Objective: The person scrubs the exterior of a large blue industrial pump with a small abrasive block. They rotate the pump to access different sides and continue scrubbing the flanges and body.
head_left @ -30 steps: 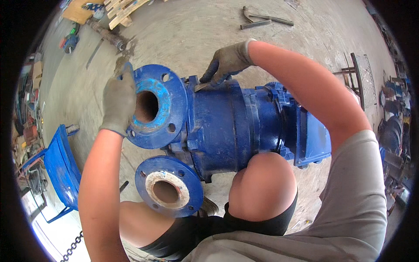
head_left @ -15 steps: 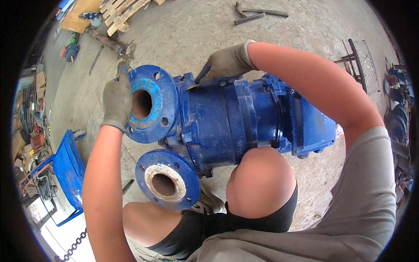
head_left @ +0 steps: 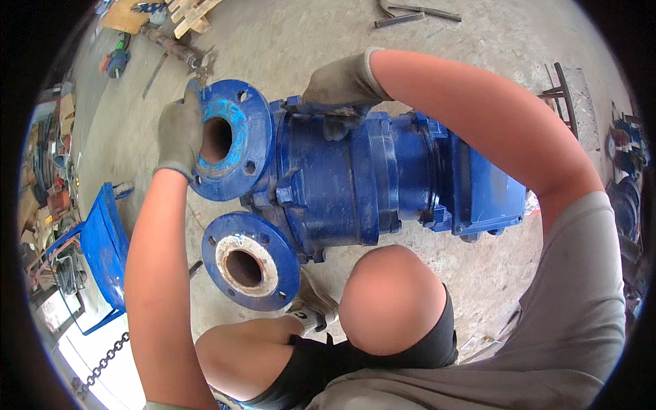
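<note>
A large blue-painted pump (head_left: 328, 184) lies lengthwise before me, its boxy end to the right. At its left end are two round bolt-hole flanges: the far flange (head_left: 256, 137) with a worn light-blue face, and the near flange (head_left: 287, 270) with a whitish face. My left hand (head_left: 181, 133), in a grey-green work glove, grips the far flange's outer left rim, partly hiding it. My right hand (head_left: 338, 89), gloved alike, is at the far edge of the casing, its dark-palmed fingers curled onto the blue metal. Part of its grip is hidden.
My bent knee (head_left: 393, 297) is close to the pump's near side. A blue metal cart (head_left: 102, 253) and a chain (head_left: 108, 359) are at the left. Steel bars (head_left: 424, 14), a wooden pallet (head_left: 195, 14) and a rusty shaft (head_left: 171, 48) lie on the concrete floor farther off.
The pump has shifted a little away from me, and a gap now shows between it and my knee. My right hand has turned, its fingers curling onto the casing. My left hand keeps the flange rim.
</note>
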`<state>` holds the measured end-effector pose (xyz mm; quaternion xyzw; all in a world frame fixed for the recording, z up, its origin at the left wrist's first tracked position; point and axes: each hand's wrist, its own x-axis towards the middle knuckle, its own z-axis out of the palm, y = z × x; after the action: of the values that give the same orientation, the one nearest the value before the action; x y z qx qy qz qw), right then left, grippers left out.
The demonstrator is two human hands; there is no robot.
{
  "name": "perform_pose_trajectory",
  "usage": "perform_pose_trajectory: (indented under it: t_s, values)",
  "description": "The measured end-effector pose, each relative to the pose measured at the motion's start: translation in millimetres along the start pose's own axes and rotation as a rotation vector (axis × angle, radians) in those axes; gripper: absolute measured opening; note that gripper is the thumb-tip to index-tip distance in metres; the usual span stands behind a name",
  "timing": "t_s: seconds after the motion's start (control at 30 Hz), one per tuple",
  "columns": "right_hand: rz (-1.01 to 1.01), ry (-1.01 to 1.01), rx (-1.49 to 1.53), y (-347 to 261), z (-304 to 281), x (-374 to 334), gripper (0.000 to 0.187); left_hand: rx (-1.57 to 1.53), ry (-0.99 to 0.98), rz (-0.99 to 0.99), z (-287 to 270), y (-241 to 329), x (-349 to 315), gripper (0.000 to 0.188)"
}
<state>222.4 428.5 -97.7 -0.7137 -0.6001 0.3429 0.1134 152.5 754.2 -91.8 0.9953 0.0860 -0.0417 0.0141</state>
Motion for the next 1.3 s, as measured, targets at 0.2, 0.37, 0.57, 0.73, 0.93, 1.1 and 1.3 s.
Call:
perform_pose_trajectory:
  t_s: [0.2,0.37,0.57,0.73,0.93,1.1,1.3]
  values:
    - [0.122,-0.139,-0.138,-5.2,6.4,1.8,0.024,0.156,0.017,0.086,-1.5,-0.8,1.3,0.041]
    - [0.468,0.102,-0.304,-25.6,12.2,-26.8,0.026,-0.060,-0.050,-0.100,-1.9,1.5,5.7,0.042]
    - [0.480,0.463,-0.198,-33.3,16.4,-26.3,0.030,-0.187,0.075,-0.075,-0.7,4.7,1.3,0.082]
    - [0.535,0.606,0.160,-47.6,12.5,10.5,0.040,-0.260,0.027,-0.157,1.3,4.4,5.6,0.082]
    - [0.606,0.676,0.364,-53.1,0.9,2.8,0.037,-0.054,0.043,0.067,4.4,-0.4,4.6,0.060]
    - [0.593,0.910,0.513,-67.5,38.9,3.1,0.033,-0.035,-0.030,0.047,4.9,-3.7,9.3,0.048]
    - [0.590,1.140,0.489,-122.4,93.0,-2.2,0.034,-0.093,0.051,0.082,6.9,-6.3,8.2,0.068]
